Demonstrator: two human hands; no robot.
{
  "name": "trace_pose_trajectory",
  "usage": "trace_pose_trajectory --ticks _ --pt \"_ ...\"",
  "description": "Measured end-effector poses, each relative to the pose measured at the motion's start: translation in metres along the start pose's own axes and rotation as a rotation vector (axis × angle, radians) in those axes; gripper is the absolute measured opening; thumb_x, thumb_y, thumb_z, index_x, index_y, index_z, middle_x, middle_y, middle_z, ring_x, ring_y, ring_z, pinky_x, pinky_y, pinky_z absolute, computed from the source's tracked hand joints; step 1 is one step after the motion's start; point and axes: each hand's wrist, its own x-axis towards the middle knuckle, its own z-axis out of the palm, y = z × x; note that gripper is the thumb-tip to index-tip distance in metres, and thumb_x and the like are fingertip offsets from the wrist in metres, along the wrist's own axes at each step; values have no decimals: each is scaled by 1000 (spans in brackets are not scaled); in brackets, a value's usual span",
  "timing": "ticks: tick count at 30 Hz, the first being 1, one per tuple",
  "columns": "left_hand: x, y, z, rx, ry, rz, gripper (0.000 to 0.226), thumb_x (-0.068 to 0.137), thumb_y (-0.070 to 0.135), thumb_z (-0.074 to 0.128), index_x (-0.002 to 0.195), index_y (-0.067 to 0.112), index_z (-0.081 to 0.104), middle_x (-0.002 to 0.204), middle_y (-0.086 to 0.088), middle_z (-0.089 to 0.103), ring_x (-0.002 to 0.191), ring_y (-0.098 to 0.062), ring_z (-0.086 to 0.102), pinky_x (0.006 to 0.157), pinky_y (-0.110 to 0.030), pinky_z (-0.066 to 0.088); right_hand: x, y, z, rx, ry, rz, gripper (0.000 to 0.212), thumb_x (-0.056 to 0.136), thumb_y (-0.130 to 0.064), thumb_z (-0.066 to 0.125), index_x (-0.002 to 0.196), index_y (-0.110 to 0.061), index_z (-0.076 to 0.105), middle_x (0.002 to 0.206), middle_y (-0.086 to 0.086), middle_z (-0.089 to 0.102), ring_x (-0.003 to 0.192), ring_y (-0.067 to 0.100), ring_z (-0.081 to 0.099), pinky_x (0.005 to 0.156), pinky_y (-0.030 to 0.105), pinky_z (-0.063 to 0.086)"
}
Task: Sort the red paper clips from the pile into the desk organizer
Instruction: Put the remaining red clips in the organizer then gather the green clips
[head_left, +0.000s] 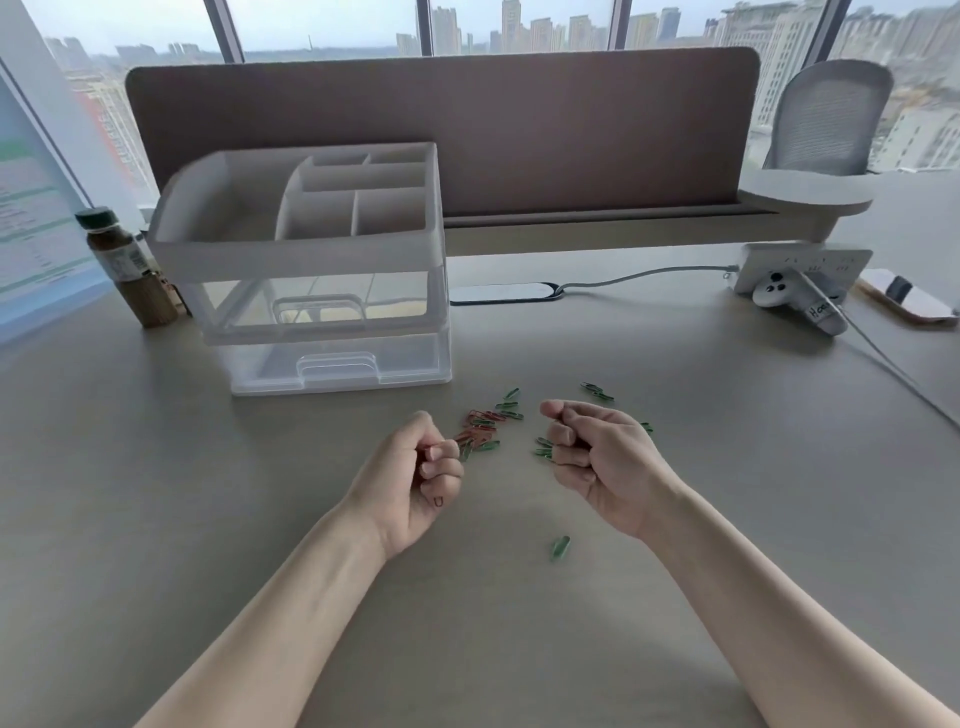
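Note:
A mixed pile of red and green paper clips lies on the desk in front of the desk organizer, a white compartment tray on top of two clear drawers. My left hand is curled just left of the pile, pinching red paper clips at its fingertips, with another clip end showing by the little finger. My right hand is curled to the right of the pile, and its fingers are closed. Whether it holds anything is hidden. Green clips lie scattered around it, and one green clip lies nearer to me.
A brown bottle stands left of the organizer. A felt divider panel closes the desk's back. At the right are a power strip with a white controller, a cable and a phone. A chair stands behind.

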Motion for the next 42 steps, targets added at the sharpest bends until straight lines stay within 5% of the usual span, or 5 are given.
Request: trace_pose_trajectory --ticks 10,14,18,24,42 --pt "29 24 -27 -444 -48 -15 21 69 2 29 74 11 47 58 2 37 41 -9 32 35 -18 21 20 2 15 -1338 -176 -442 40 93 -12 40 103 -32 73 45 -7 43 40 10 37 44 18 32" --pt "37 31 -32 -459 -49 -22 18 75 4 34 74 11 51 60 5 34 42 -8 30 35 -17 21 28 11 19 -1510 -242 -550 44 93 -22 36 117 -45 64 101 -23 73 87 4 67 77 21 51" --pt "41 31 -28 -88 29 117 13 90 9 48 86 11 60 57 7 23 42 -7 21 35 -18 15 32 16 15 -1621 -293 -644 50 89 -30 26 121 -48 61 98 -11 76 86 18 67 69 28 49" --pt "39 29 -42 1230 64 746 15 82 37 73 97 34 74 52 10 31 49 -6 30 53 -19 34 26 5 -6 -1572 -299 -695 40 88 -33 31 98 -37 69 61 -18 61 55 2 52 51 25 43" --pt "37 21 -30 1806 115 785 18 89 50 59 94 37 69 85 18 70 79 -6 63 63 -24 40 38 -7 -6 -1492 -116 -531 12 85 -48 66 91 -38 70 47 -8 46 50 9 47 49 28 41"
